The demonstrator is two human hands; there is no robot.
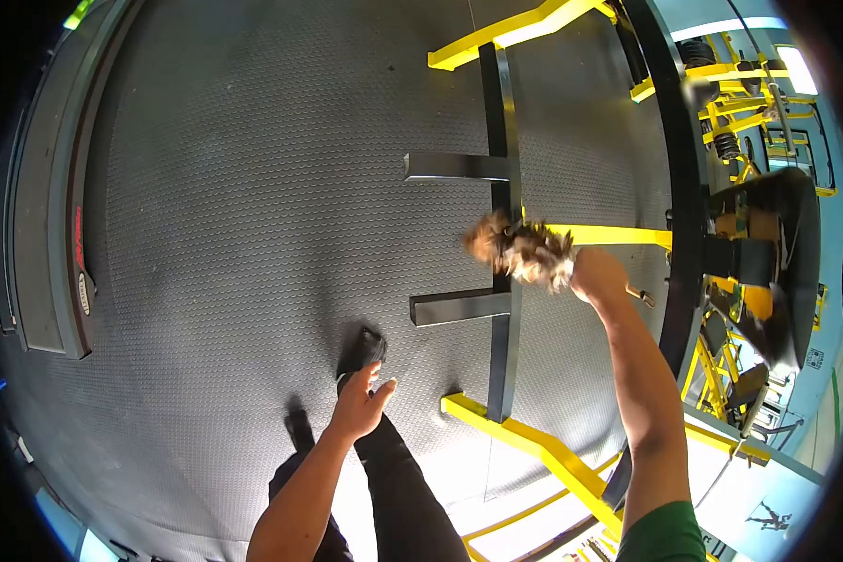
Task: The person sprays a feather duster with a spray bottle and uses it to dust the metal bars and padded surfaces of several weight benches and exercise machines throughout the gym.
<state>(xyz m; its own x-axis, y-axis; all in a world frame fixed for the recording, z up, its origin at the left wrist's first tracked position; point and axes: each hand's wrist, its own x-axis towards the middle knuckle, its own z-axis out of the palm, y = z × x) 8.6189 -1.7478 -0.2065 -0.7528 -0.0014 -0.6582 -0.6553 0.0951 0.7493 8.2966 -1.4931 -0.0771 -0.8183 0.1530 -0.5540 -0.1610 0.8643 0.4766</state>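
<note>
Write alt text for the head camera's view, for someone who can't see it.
A person's right hand grips a brownish feather duster, blurred, in front of a yellow-and-black metal frame. Their empty left hand hangs above a dark, textured floor.

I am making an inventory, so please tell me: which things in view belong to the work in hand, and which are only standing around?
Belongs to the work:
Feather duster, gripped in the right hand
Black-and-yellow frame, probably; the duster overlaps it in view, contact unclear

Standing around:
Long grey machine at far left
Weight plates at upper right
</note>
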